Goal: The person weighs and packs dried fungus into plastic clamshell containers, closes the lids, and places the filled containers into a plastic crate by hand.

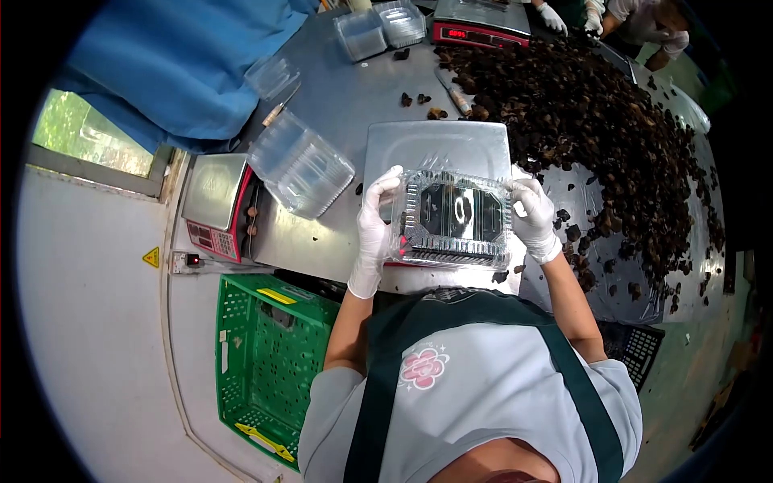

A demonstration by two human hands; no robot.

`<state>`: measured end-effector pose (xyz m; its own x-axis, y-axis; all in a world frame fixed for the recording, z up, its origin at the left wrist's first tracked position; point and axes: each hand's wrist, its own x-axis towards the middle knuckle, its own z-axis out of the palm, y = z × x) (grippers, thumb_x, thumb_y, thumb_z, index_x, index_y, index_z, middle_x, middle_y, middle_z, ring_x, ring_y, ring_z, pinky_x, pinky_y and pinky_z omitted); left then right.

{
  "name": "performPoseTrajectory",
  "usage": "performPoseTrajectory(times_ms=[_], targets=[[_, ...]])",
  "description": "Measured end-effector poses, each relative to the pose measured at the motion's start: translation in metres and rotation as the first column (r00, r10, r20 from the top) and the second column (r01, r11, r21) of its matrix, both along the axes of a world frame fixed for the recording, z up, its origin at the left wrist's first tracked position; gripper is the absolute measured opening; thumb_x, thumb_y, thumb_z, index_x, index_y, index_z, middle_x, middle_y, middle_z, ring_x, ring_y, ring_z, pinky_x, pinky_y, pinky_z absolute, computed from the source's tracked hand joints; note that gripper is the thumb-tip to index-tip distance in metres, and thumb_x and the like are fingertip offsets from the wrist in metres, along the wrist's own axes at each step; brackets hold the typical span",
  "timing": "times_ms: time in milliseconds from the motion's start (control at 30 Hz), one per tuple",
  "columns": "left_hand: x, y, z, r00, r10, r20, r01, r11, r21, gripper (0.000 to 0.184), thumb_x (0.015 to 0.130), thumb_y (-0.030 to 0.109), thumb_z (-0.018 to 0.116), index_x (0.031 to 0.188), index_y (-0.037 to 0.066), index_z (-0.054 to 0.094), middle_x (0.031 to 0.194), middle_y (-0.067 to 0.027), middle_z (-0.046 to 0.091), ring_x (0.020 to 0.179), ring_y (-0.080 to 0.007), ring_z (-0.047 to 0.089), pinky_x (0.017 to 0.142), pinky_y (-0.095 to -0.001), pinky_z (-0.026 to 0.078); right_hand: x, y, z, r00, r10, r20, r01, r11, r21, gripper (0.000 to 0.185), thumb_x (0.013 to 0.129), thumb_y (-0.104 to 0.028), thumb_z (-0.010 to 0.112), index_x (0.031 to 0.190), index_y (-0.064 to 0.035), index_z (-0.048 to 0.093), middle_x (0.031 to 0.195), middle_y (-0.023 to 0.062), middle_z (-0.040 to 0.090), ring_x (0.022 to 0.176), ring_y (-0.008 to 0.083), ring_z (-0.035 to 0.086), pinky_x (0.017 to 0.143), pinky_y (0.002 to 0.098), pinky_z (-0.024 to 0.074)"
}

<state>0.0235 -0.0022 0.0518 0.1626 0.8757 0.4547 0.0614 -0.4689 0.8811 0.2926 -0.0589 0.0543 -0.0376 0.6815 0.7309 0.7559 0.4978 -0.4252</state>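
Between my two white-gloved hands is a clear plastic container (459,216), held over the near part of a scale with a flat metal plate (436,138). My left hand (377,229) has its fingers closed on the container's left edge. On the other side, my right hand (533,213) grips the upper right edge. Dark contents or a dark surface behind show through the clear plastic; I cannot tell which. A stack of clear containers (302,167) lies on the metal table, left of the scale.
A large heap of dark pieces (596,121) covers the table's right side. Another scale (216,189) stands at the left, above a green crate (270,362). A knife (456,95) lies beyond my scale. At the far side are a red scale (481,34) and co-workers' gloved hands (552,18).
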Motion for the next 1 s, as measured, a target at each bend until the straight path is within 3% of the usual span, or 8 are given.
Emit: performPoseTrajectory(times_ms=[167, 233, 333, 433, 467, 700, 800, 1000], targets=[[-0.002, -0.002, -0.001, 0.998, -0.046, 0.039, 0.047, 0.998, -0.039, 0.051, 0.073, 0.004, 0.073, 0.12, 0.007, 0.051, 0.132, -0.0128, 0.051, 0.116, -0.0214, 0.053, 0.096, -0.0339, 0.045, -0.005, -0.003, 0.003, 1.0, -0.015, -0.008, 0.015, 1.0, -0.011, 0.026, 0.057, 0.011, 0.064, 0.075, -0.0048, 0.053, 0.082, 0.0096, 0.062, 0.075, 0.0268, 0.063, 0.062, 0.033, 0.0507], [0.004, -0.004, 0.006, 0.789, 0.044, 0.613, 0.279, 0.864, -0.42, 0.056, 0.082, 0.019, 0.068, 0.131, 0.01, 0.043, 0.137, -0.0127, 0.045, 0.124, -0.0221, 0.046, 0.1, -0.0355, 0.042, -0.006, -0.004, -0.006, 0.999, 0.026, -0.035, -0.028, 0.998, -0.048, 0.028, 0.057, 0.013, 0.062, 0.076, -0.0042, 0.052, 0.082, 0.0101, 0.06, 0.074, 0.0264, 0.062, 0.063, 0.0319, 0.0496], [0.0, -0.026, 0.027, 0.721, -0.137, 0.68, 0.486, 0.799, -0.355, 0.058, 0.092, 0.024, 0.055, 0.14, 0.007, 0.029, 0.142, -0.0125, 0.04, 0.125, -0.0242, 0.044, 0.109, -0.0359, 0.034, -0.023, -0.01, -0.004, 0.966, 0.14, -0.219, -0.2, 0.937, -0.285, 0.021, 0.067, 0.007, 0.066, 0.085, -0.002, 0.058, 0.08, 0.0089, 0.06, 0.073, 0.022, 0.062, 0.068, 0.0312, 0.0502], [0.002, -0.026, -0.038, 0.405, -0.255, 0.878, 0.7, 0.704, -0.119, 0.077, 0.079, 0.04, 0.07, 0.139, 0.006, 0.034, 0.137, -0.0106, 0.045, 0.126, -0.0247, 0.044, 0.108, -0.0402, 0.033, -0.055, -0.019, -0.013, 0.851, 0.081, -0.519, -0.423, 0.692, -0.586, 0.048, 0.069, -0.007, 0.076, 0.112, 0.0038, 0.058, 0.106, 0.0118, 0.066, 0.089, 0.0143, 0.062, 0.082, 0.0287, 0.0509], [0.0, -0.033, -0.042, 0.407, -0.157, 0.9, 0.65, 0.741, -0.165, 0.077, 0.078, 0.042, 0.071, 0.139, 0.008, 0.036, 0.136, -0.01, 0.046, 0.125, -0.0244, 0.044, 0.108, -0.041, 0.033, -0.067, -0.021, -0.021, 0.73, 0.096, -0.677, -0.56, 0.652, -0.511, 0.039, 0.073, -0.008, 0.075, 0.107, 0.0028, 0.061, 0.104, 0.0121, 0.067, 0.086, 0.0142, 0.064, 0.078, 0.0289, 0.0518], [-0.122, -0.095, -0.006, 0.54, 0.482, 0.69, -0.104, 0.852, -0.514, 0.052, 0.086, 0.036, 0.066, 0.123, 0.002, 0.051, 0.112, -0.0056, 0.058, 0.099, -0.018, 0.057, 0.09, -0.0337, 0.045, -0.113, -0.021, 0.003, 0.799, 0.487, -0.352, -0.596, 0.565, -0.571, 0.018, 0.079, -0.001, 0.069, 0.096, 0.0015, 0.063, 0.091, 0.0117, 0.068, 0.07, 0.0164, 0.066, 0.067, 0.0261, 0.0526], [-0.206, -0.138, -0.006, 0.454, 0.848, 0.273, -0.653, 0.526, -0.545, 0.039, 0.088, 0.028, 0.066, 0.116, 0.002, 0.059, 0.107, -0.0052, 0.061, 0.094, -0.0152, 0.057, 0.087, -0.0309, 0.045, -0.114, -0.014, 0.006, 0.777, 0.548, -0.31, -0.616, 0.56, -0.554, 0.016, 0.08, -0.002, 0.068, 0.096, 0.001, 0.064, 0.094, 0.0123, 0.069, 0.072, 0.0169, 0.067, 0.068, 0.0264, 0.0527], [-0.379, -0.211, -0.073, 0.141, 0.989, 0.037, -0.792, 0.136, -0.595, 0.039, 0.081, 0.027, 0.074, 0.106, -0.001, 0.065, 0.099, -0.0064, 0.065, 0.083, -0.0129, 0.061, 0.075, -0.0281, 0.05, -0.119, -0.016, -0.003, 0.804, 0.524, -0.281, -0.562, 0.515, -0.647, 0.012, 0.081, -0.004, 0.067, 0.092, 0.0003, 0.066, 0.091, 0.0124, 0.069, 0.07, 0.0192, 0.065, 0.067, 0.0278, 0.052]])
